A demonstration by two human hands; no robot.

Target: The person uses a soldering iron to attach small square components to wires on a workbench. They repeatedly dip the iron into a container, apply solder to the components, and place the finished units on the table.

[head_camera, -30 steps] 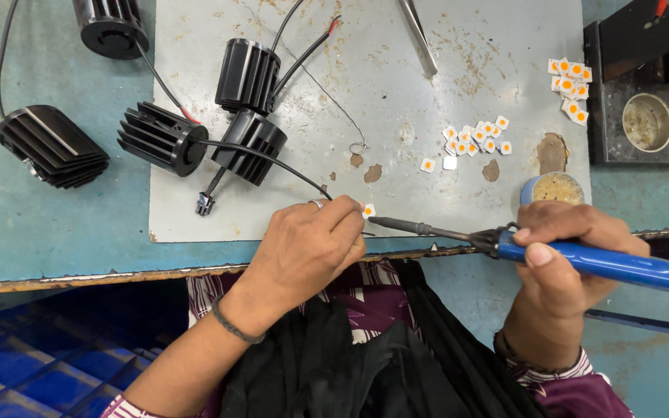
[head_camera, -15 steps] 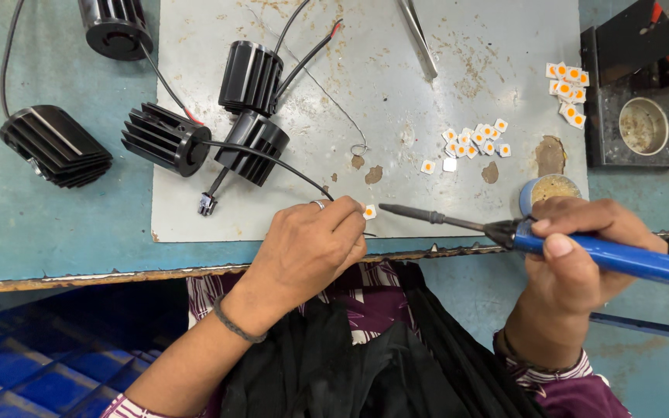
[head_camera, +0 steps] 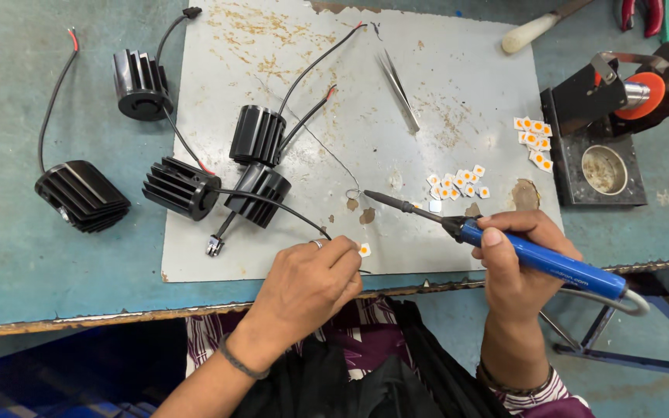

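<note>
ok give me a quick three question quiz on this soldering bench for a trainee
1. True or false: the right hand holds the blue soldering iron.
2. What does the left hand pinch? A) tweezers B) a small white square chip with an orange centre C) pliers
3. How many black finned heat sinks lie on the bench?

Key
1. True.
2. B; the tweezers lie untouched on the grey metal sheet.
3. Five.
</note>
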